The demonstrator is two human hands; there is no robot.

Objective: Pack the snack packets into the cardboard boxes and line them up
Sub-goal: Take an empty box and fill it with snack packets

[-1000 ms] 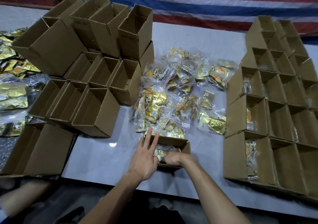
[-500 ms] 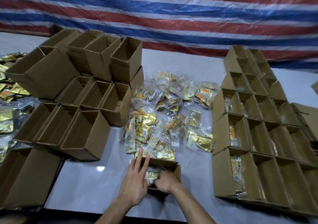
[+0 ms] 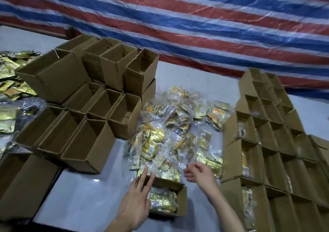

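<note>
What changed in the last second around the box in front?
The right hand has left the open box and moved up toward the loose packet pile, holding nothing. The left hand stays flat against the box's left side; the gold packets remain inside.

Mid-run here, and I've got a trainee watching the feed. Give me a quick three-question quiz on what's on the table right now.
1. True or false: the small box nearest the person is empty.
2. The left hand touches: A) that small box; B) the loose packet pile; C) the stacked boxes on the left.
3. On which side of the pile do the lined-up boxes already hold packets?

Key: 1 false, a gold packet lies in it; 2 A; 3 the person's right.
</note>
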